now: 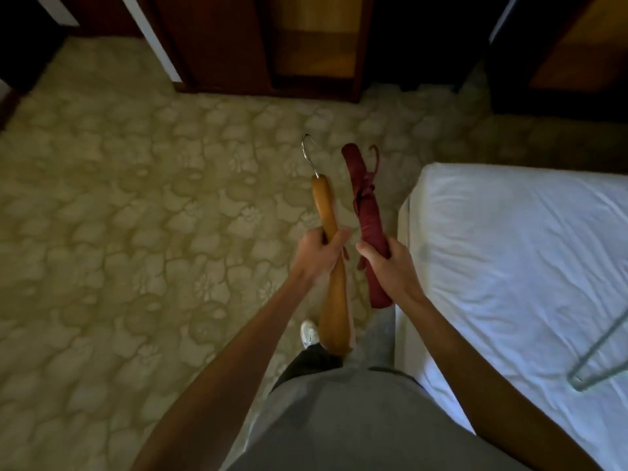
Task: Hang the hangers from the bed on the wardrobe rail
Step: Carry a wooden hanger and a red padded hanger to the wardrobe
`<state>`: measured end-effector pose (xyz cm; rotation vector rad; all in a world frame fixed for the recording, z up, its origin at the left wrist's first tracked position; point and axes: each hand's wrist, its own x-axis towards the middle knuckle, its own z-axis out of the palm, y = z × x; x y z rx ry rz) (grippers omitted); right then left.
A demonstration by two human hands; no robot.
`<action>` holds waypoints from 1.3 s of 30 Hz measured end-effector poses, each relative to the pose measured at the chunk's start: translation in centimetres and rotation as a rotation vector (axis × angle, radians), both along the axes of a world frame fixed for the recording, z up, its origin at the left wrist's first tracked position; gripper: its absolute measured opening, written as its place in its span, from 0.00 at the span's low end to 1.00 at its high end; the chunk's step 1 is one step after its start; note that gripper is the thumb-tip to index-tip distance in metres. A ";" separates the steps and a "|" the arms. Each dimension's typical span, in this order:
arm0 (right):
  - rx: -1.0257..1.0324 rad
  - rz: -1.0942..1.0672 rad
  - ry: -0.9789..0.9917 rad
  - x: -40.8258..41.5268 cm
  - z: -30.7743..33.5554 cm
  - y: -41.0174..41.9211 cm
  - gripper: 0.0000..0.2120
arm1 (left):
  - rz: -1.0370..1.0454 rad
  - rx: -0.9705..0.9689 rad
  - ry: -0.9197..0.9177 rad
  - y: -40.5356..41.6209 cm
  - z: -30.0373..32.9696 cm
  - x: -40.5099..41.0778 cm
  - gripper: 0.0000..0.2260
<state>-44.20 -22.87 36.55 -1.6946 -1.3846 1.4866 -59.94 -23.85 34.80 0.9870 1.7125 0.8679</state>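
My left hand (pixel 317 256) grips a wooden hanger (pixel 326 209) seen edge-on, its silver hook pointing away from me toward the wardrobe. My right hand (pixel 387 266) holds a dark red padded hanger (pixel 368 212) with a red ribbon and a red hook at its far end. Both hangers are held side by side above the carpet, left of the bed. A pale green wire hanger (pixel 601 362) lies on the white sheet of the bed (pixel 509 249) at the right edge. The wardrobe (pixel 272 45) stands ahead in dark wood; its rail is not visible.
Patterned beige carpet (pixel 136 215) covers the floor to the left and ahead. A white door edge (pixel 153 39) leans at top left. My white shoe (pixel 309 333) shows below the hands. Dark furniture (pixel 560 52) stands at top right beyond the bed.
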 end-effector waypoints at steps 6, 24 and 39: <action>0.023 0.045 0.011 -8.4 1.5 8.7 0.07 | -0.014 0.026 0.063 8.5 1.2 -8.2 0.19; 0.044 0.052 0.105 -30.9 1.9 47.0 0.12 | -0.007 0.064 0.075 45.7 2.8 -30.9 0.18; 0.092 0.041 0.069 -49.8 2.9 76.9 0.10 | -0.066 0.126 -0.004 76.5 3.5 -49.8 0.15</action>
